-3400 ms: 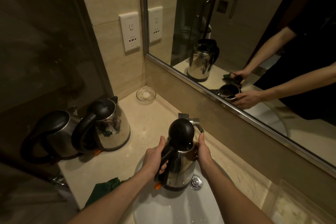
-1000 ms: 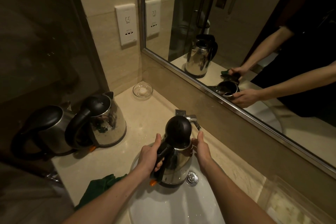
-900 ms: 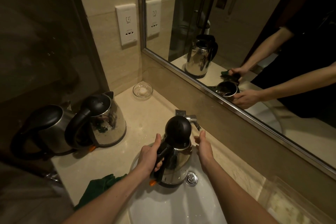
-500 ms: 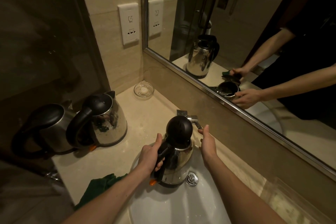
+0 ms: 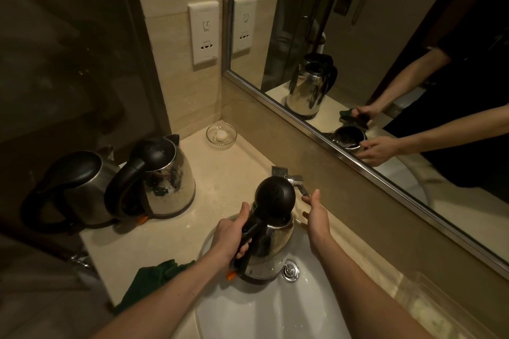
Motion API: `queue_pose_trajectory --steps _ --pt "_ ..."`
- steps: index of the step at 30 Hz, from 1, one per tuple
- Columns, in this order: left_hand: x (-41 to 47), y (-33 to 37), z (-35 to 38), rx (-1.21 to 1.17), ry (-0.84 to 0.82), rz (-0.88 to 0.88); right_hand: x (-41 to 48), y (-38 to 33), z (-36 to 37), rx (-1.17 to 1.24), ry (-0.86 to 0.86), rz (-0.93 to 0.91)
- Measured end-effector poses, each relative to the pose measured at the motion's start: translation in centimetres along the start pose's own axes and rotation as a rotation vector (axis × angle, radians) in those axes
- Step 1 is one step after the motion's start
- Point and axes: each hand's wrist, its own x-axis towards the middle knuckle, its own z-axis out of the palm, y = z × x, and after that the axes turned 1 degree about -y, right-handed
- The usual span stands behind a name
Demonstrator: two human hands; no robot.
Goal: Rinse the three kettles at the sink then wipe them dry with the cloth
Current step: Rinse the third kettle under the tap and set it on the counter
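Note:
A steel kettle (image 5: 268, 249) with its black lid raised stands upright over the white sink (image 5: 261, 311), under the tap (image 5: 296, 181). My left hand (image 5: 231, 237) grips its black handle. My right hand (image 5: 316, 217) is open beside the kettle, fingers stretched toward the tap lever, apart from the kettle body. Two more steel kettles (image 5: 168, 179) (image 5: 71, 192) stand on the counter at the left. A dark green cloth (image 5: 148, 281) lies on the counter's near edge, left of the sink.
A small glass dish (image 5: 221, 133) sits in the back corner of the beige counter (image 5: 209, 190). A mirror (image 5: 371, 49) runs along the right wall and a wall socket (image 5: 203, 33) is above the dish. A dark glass panel closes the left side.
My right hand has let go of the kettle's side and moved up and right toward the tap lever. The left hand keeps hold of the handle.

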Motion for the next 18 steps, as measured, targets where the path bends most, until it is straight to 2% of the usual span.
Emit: queue_pose_trajectory --steps 10,18 --pt "0.2 -0.1 0.0 -0.005 -0.023 -0.003 -1.3 -0.1 1.2 0.002 0.006 -0.035" --pt "-0.2 -1.2 -0.7 -0.001 -0.040 0.016 -2.5 0.3 2.2 0.097 -0.063 0.001"
